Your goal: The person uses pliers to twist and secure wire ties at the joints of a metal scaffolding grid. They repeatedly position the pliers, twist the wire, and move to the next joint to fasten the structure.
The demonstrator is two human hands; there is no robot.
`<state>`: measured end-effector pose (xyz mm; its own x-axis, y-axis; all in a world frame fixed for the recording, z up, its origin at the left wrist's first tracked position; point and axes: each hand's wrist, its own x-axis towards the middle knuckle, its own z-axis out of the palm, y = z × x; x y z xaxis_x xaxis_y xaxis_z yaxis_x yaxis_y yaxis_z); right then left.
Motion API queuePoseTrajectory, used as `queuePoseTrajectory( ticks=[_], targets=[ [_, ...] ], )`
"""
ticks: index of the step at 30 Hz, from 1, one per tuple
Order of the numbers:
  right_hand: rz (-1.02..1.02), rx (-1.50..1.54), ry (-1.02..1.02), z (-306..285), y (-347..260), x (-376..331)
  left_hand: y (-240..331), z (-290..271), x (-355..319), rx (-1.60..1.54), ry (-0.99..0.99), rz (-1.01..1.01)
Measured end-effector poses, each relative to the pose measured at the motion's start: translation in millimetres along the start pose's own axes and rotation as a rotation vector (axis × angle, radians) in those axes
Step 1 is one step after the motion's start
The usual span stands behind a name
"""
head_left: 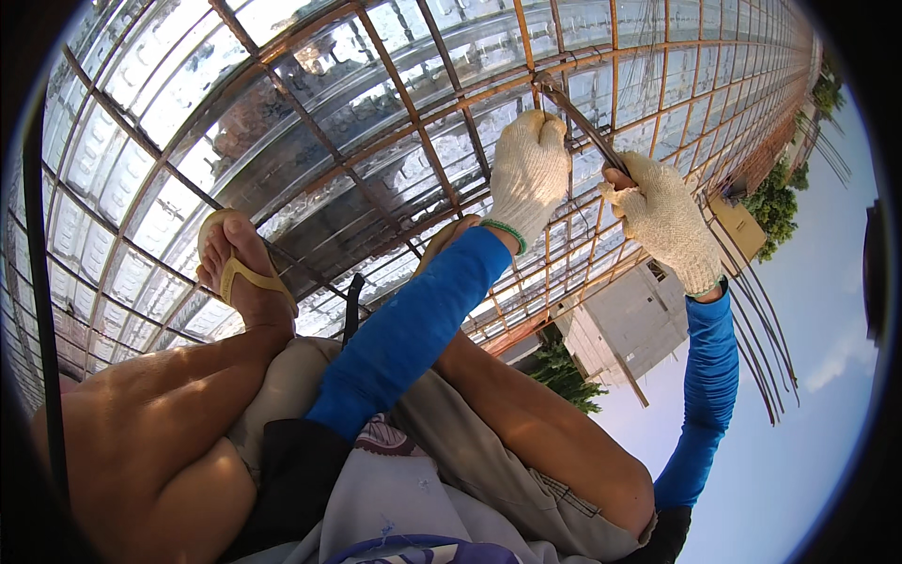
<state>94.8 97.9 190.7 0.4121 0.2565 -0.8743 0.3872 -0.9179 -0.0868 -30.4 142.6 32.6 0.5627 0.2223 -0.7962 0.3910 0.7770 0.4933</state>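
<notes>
A foot in a yellow sandal [246,274] is perched on the rusty rebar grid [376,179]; a slip is possible. Left hand [531,169] is closed at a bar crossing; contents can't be told. Right hand [662,221] is clenched on a thin metal hook tool [578,117], which could skid off the crossing.

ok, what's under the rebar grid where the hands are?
Under the rebar grid lies shiny corrugated metal decking. The gloved left hand and right hand cover the crossing they work on, so the tie there is hidden.
</notes>
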Motion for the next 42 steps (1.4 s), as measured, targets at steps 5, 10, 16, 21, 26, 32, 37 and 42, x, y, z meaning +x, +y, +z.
queuePoseTrajectory(
  ticks=[5,10,16,21,26,32,37,42],
  targets=[
    [0.133,0.632,-0.134,33,18,2,-2,-1,-23,0.326,0.155,0.277],
    [0.134,0.629,-0.148,29,27,9,-8,5,-27,0.326,0.140,0.269],
    [0.197,0.719,-0.279,11,24,14,-31,26,-26,0.027,0.210,0.311],
    [0.202,0.893,-0.318,27,46,16,-6,22,0,-0.351,-0.057,0.000],
    [0.118,0.662,-0.238,30,42,10,-4,45,6,-0.534,0.025,0.022],
    [-0.268,-0.591,0.395,53,28,-16,-22,61,20,-0.335,0.219,0.134],
    [-0.146,-0.951,0.708,101,42,7,-15,71,18,-0.413,0.229,0.026],
    [-0.052,-0.852,0.711,108,63,27,-30,78,25,-0.228,0.309,0.229]
  ],
)
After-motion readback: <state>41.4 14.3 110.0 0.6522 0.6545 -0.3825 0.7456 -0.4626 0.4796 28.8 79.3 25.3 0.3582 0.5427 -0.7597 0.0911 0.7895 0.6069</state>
